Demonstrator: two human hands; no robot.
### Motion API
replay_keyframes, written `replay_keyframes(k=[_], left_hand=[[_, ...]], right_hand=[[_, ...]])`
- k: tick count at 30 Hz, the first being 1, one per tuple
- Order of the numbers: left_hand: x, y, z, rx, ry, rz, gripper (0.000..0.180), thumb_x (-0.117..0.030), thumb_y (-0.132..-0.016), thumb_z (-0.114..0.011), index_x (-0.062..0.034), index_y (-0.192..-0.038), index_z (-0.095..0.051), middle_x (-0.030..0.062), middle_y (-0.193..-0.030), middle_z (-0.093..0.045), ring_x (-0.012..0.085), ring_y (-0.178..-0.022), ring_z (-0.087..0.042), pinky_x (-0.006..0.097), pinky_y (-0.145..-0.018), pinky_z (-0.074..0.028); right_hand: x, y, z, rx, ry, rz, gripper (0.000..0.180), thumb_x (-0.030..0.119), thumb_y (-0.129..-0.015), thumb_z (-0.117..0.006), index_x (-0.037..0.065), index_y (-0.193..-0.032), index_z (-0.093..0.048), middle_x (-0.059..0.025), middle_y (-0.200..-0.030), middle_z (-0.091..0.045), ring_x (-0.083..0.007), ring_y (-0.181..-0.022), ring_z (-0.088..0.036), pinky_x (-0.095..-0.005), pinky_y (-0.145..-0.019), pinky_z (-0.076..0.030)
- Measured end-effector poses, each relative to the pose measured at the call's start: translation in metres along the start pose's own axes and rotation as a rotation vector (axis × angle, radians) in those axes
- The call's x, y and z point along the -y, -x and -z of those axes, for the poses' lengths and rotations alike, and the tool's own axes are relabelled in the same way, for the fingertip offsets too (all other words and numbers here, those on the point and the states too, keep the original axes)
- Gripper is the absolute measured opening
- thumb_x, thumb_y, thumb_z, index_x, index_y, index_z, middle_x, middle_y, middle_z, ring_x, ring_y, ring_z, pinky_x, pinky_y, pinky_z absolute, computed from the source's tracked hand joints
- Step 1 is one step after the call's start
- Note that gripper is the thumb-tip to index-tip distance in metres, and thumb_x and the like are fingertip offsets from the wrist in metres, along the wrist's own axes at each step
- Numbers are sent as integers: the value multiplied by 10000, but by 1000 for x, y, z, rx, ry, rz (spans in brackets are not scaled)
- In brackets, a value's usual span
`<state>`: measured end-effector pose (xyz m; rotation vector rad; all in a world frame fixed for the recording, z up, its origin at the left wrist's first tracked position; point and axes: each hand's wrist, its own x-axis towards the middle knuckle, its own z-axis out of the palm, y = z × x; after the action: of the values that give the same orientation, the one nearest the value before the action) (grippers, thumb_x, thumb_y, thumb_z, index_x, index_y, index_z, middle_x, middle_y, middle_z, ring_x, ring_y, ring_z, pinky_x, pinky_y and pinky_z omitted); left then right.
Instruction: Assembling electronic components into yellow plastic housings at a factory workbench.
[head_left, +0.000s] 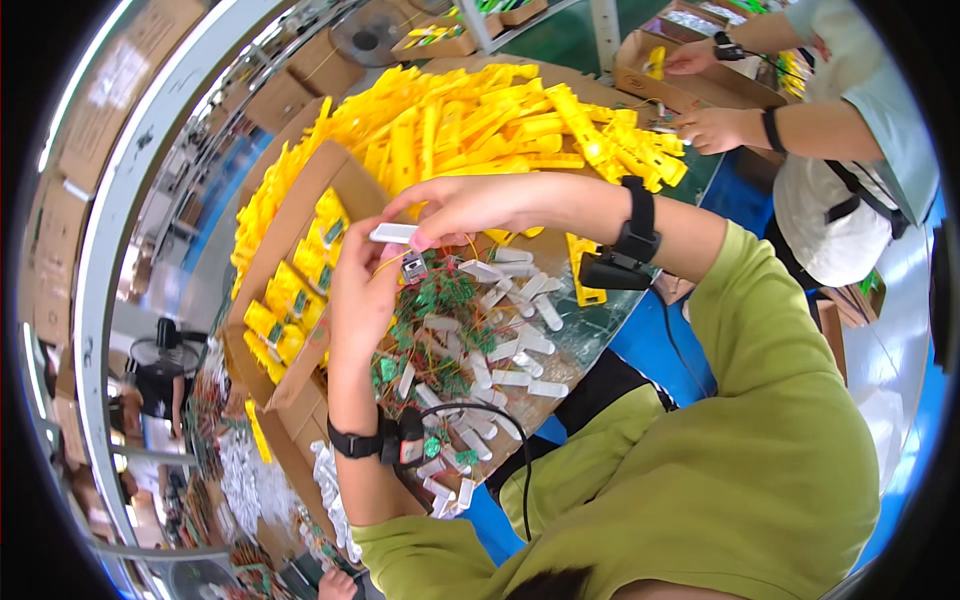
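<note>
My left hand [362, 285] and my right hand [460, 207] meet over the heap on the table, fingers bent and pinched. Between their fingertips is a small white oblong plastic piece [394, 233], held at both ends. Close under it, by my left fingers, sits a small silvery square part [413, 267] with thin wires around it; which fingers bear it, I cannot tell. Below my hands lie many loose white oblong pieces [512, 378] and a tangle of green circuit boards with red and yellow wires [445, 295].
A large pile of yellow plastic housings [480, 120] rises beyond my hands. To the left, a cardboard box [285, 230] holds more yellow parts. At the upper right a co-worker's hands [712, 130] work over another cardboard box [640, 80]. A black cable [515, 430] loops from my left wrist strap.
</note>
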<state>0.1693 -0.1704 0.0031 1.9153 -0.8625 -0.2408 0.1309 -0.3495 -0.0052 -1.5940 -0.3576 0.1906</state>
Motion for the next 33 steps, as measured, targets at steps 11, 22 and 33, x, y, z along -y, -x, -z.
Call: replay_keyframes(k=[11, 22, 33], left_hand=[[9, 48, 11, 64, -2, 55, 455, -122, -813, -527, -16, -1213, -339, 111, -1136, -436, 145, -877, -522, 259, -777, -418], [29, 89, 29, 178, 63, 265, 305, -130, -823, -517, 1, -1092, -456, 68, -1033, -514, 145, -867, -541, 268, -792, -413], [35, 104, 38, 245, 29, 333, 281, -109, -819, -516, -4, -1076, -476, 70, -1001, -531, 135, -866, -532, 253, -754, -427]], right_hand=[[57, 53, 137, -478, 726, 34, 369, 196, -681, -581, 35, -1013, -558, -72, -905, -568, -126, -806, -539, -254, -671, -428], [-11, 82, 380, -1034, 1553, -189, 355, 239, -637, -603, 11, -909, -594, -148, -816, -609, -256, -744, -595, -331, -660, -474], [-25, 76, 327, -665, 1533, -504, 427, 241, -693, -572, -4, -1037, -514, -188, -973, -563, -312, -893, -546, -356, -754, -439]])
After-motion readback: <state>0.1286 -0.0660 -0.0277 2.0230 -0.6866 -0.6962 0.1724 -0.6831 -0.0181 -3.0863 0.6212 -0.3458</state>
